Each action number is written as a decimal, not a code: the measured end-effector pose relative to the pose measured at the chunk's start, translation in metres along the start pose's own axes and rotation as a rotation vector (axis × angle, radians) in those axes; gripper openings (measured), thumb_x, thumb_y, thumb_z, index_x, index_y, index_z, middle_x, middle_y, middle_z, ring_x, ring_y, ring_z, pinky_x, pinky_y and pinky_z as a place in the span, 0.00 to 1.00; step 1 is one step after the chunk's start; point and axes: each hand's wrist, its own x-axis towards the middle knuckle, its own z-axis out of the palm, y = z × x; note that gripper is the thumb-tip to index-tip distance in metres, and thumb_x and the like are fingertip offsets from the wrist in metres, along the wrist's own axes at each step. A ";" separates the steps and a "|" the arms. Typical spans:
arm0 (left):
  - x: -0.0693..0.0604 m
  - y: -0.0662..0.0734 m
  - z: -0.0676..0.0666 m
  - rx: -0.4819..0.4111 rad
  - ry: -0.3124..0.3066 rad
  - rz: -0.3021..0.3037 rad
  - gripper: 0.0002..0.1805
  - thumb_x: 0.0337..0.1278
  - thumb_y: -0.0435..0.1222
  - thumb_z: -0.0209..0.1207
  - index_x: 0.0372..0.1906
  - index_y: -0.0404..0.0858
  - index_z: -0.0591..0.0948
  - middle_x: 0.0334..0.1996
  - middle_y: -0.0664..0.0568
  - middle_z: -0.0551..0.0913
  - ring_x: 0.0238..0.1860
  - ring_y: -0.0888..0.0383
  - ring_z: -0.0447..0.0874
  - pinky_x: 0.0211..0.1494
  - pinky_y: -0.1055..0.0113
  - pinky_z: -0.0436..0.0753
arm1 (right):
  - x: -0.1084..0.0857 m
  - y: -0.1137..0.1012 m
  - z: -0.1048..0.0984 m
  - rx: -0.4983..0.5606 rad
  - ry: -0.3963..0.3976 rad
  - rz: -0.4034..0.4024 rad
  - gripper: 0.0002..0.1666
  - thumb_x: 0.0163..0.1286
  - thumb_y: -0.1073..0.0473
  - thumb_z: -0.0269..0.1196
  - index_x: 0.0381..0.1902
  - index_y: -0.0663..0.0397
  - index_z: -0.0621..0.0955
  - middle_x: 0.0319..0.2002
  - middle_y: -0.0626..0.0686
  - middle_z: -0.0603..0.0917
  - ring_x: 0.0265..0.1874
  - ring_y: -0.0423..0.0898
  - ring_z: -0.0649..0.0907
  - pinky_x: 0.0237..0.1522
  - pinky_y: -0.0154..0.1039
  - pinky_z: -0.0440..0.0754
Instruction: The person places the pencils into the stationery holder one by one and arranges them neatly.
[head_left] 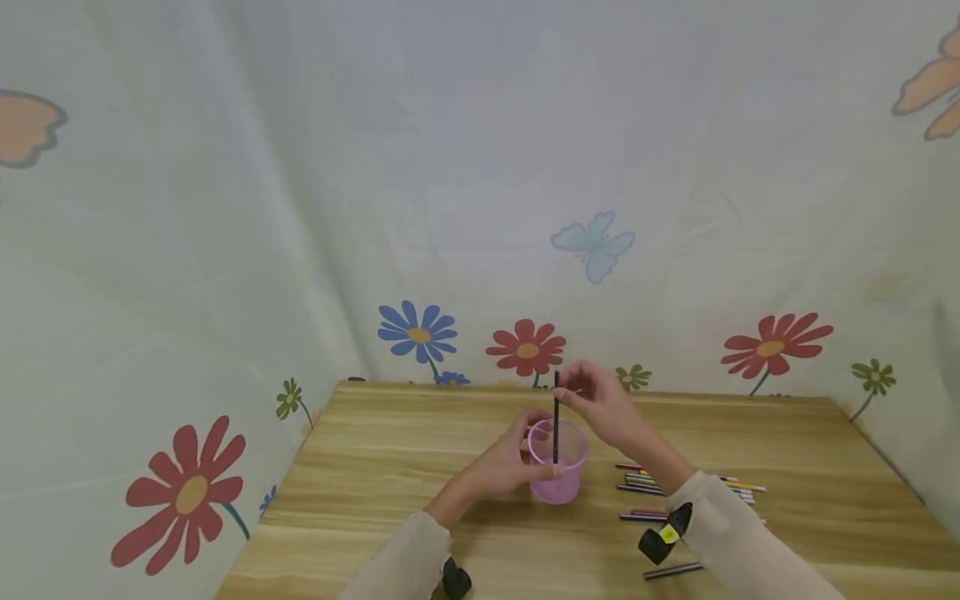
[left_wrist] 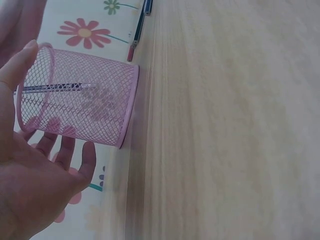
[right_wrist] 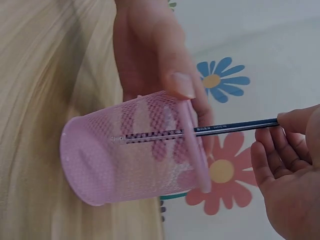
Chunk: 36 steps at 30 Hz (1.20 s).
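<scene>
A pink mesh cup (head_left: 557,485) stands upright on the wooden table. My left hand (head_left: 504,463) grips it round the side, thumb at the rim; in the left wrist view that hand (left_wrist: 45,175) has its fingers curved along the mesh (left_wrist: 90,112). Between thumb and fingertips, my right hand (head_left: 600,402) pinches the top of a dark pencil (head_left: 556,421). The pencil (right_wrist: 235,126) passes through the mouth of the cup (right_wrist: 145,150), its lower end inside, short of the base in the right wrist view.
Several pencils (head_left: 637,489) lie on the table to the right of the cup, partly under the right forearm. Another dark pencil (head_left: 671,571) lies nearer the front. Behind the table (head_left: 390,433) hangs a pale curtain (head_left: 465,208) printed with flowers and butterflies.
</scene>
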 end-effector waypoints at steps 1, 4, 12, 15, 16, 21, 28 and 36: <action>0.000 -0.001 0.000 0.000 0.001 0.000 0.51 0.62 0.50 0.74 0.82 0.45 0.57 0.76 0.52 0.66 0.72 0.52 0.70 0.67 0.62 0.78 | -0.001 0.003 0.001 -0.001 0.006 0.003 0.08 0.77 0.66 0.65 0.48 0.66 0.79 0.44 0.61 0.84 0.45 0.53 0.84 0.50 0.35 0.85; -0.001 -0.001 0.000 0.002 0.002 -0.004 0.50 0.62 0.52 0.73 0.81 0.50 0.58 0.76 0.55 0.66 0.72 0.54 0.70 0.68 0.62 0.78 | -0.005 0.011 0.004 -0.006 0.018 0.024 0.08 0.78 0.66 0.64 0.48 0.66 0.79 0.43 0.61 0.83 0.45 0.52 0.84 0.50 0.33 0.84; 0.000 0.005 -0.005 0.000 -0.010 0.034 0.50 0.63 0.46 0.73 0.81 0.40 0.57 0.75 0.48 0.67 0.74 0.46 0.69 0.68 0.60 0.78 | -0.004 0.024 0.006 0.002 0.039 0.069 0.07 0.78 0.67 0.64 0.49 0.67 0.79 0.45 0.63 0.84 0.46 0.57 0.84 0.49 0.35 0.84; -0.001 0.005 -0.002 -0.005 -0.013 0.025 0.50 0.63 0.46 0.73 0.81 0.40 0.56 0.75 0.48 0.67 0.74 0.49 0.69 0.69 0.58 0.78 | -0.005 0.028 0.005 0.020 0.046 0.086 0.08 0.78 0.68 0.63 0.49 0.68 0.79 0.45 0.65 0.84 0.46 0.57 0.85 0.50 0.36 0.85; -0.001 0.005 -0.002 -0.009 -0.012 0.024 0.50 0.63 0.46 0.73 0.81 0.40 0.56 0.75 0.49 0.67 0.73 0.50 0.69 0.69 0.58 0.78 | -0.005 0.029 0.005 0.024 0.050 0.092 0.08 0.78 0.68 0.63 0.49 0.69 0.78 0.46 0.65 0.84 0.47 0.58 0.85 0.50 0.36 0.86; -0.002 0.004 0.001 -0.026 -0.016 0.023 0.49 0.65 0.44 0.72 0.81 0.39 0.56 0.74 0.49 0.68 0.74 0.48 0.69 0.68 0.59 0.78 | -0.009 0.033 0.006 0.028 0.060 0.125 0.09 0.78 0.68 0.63 0.51 0.69 0.78 0.46 0.66 0.84 0.46 0.58 0.86 0.52 0.44 0.87; -0.002 0.004 0.000 -0.034 -0.029 0.026 0.48 0.66 0.45 0.71 0.81 0.38 0.56 0.76 0.44 0.66 0.75 0.42 0.68 0.69 0.58 0.77 | -0.008 0.034 0.007 0.034 0.056 0.144 0.10 0.78 0.69 0.62 0.52 0.70 0.77 0.47 0.67 0.83 0.45 0.58 0.86 0.51 0.43 0.87; -0.003 0.006 0.000 -0.033 -0.038 0.022 0.48 0.66 0.46 0.71 0.81 0.40 0.55 0.76 0.45 0.65 0.74 0.41 0.68 0.70 0.53 0.77 | -0.009 0.038 0.008 0.021 0.055 0.146 0.10 0.78 0.70 0.62 0.53 0.70 0.78 0.46 0.67 0.84 0.45 0.57 0.86 0.48 0.37 0.86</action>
